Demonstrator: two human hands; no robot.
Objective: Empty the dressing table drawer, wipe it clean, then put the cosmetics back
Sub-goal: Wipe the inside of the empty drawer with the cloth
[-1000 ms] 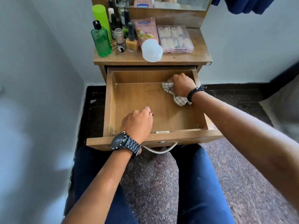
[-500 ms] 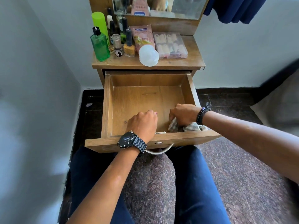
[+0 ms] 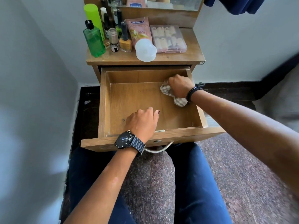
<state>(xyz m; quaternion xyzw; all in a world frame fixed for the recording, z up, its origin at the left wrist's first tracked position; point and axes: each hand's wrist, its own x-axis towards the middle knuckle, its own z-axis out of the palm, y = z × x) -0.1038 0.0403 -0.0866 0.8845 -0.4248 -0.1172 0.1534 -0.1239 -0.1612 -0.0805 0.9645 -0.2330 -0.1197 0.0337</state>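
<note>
A wooden dressing table (image 3: 192, 55) stands against a pale wall, its drawer (image 3: 103, 110) pulled out over the person's lap, seen from above. On the tabletop the cosmetics crowd the left and middle: at far left a green bottle (image 3: 93, 42) with a black cap, behind it a lime can (image 3: 93, 15), then several small dark bottles too packed to tell apart, a silver-capped vial (image 3: 113, 38), and a yellow polish bottle (image 3: 125, 43). Next comes a pink tube (image 3: 140, 29) lying with its white cap (image 3: 146, 50) toward the table's front edge, and touching it on the right a clear compartment box (image 3: 168, 38). A mirror (image 3: 161, 2) rises behind them. In the drawer, the left hand (image 3: 140, 122) lies near the front wall, fingers curled loosely downward and holding nothing visible (a dark watch (image 3: 124, 140) sits on that wrist, over the drawer front). Under the front hangs a metal handle (image 3: 159, 149), partly hidden by the wrist. The drawer floor between the hands is bare wood. At the back right corner the right hand (image 3: 178, 85) is clenched around a checked cloth (image 3: 166, 92), pressing it to the floor beside the right wall; a bunch of cloth sticks out under the wrist, which wears a beaded bracelet (image 3: 191, 92). Blue trouser legs (image 3: 194, 183) and speckled floor (image 3: 242, 175) fill the foreground, and dark blue fabric (image 3: 234, 5) hangs at top right.
</note>
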